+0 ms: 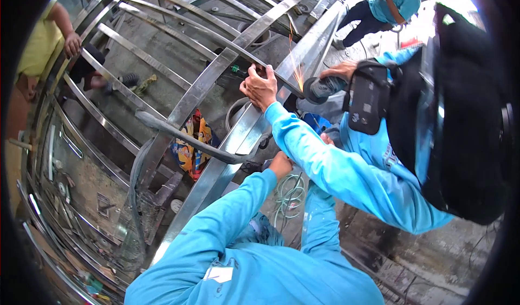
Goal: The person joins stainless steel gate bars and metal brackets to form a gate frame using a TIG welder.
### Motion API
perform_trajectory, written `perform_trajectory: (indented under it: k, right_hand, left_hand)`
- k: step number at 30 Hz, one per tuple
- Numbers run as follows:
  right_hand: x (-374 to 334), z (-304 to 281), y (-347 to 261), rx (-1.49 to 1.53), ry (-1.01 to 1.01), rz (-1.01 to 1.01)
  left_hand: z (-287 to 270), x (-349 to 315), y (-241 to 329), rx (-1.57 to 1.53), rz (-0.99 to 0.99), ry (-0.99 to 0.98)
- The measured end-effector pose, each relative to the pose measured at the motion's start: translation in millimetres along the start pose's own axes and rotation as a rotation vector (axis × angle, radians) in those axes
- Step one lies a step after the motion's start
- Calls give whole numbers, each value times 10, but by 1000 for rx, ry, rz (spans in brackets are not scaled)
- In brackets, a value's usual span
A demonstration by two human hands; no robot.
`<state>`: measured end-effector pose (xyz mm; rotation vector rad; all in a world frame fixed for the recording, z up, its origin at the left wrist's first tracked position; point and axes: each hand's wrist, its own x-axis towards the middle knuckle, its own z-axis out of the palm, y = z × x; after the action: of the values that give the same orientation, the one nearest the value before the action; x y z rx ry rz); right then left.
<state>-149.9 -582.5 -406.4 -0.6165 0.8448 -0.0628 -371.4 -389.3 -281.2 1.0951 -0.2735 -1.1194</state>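
Beside the left hand (281, 166), the metal beam (244, 135) shines silvery grey.

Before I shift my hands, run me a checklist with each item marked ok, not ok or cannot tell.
1. Grinder stopped: not ok; sparks are flying.
2. Co-worker's bare hand well away from the sparks: not ok; it looks close.
3. Your left hand, what it grips: cannot tell; it is partly hidden.
4. Your right hand in plain sight: not ok; the co-worker's sleeve crosses there.
5. Person in yellow apart from the grinder: ok; at the far left.
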Motion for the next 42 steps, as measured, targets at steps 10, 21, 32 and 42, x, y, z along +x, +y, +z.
perform_trajectory:
  k: [10,21,32,42]
  right_hand:
    - [-767,1442,745,677,-671,303]
    - [-1661,2121,541,1717,-179,1299]
    - [-3489,166,-42,-461,374,-691]
    - [-3104,465,3,-284,422,-773]
  left_hand:
    - [-90,550,-285,-428,25,96]
    - [-228,656,-446,-851,96,34]
    - [-39,351,1253,-421,-59,30]
    - [-172,526,1531,-482,-110,42]
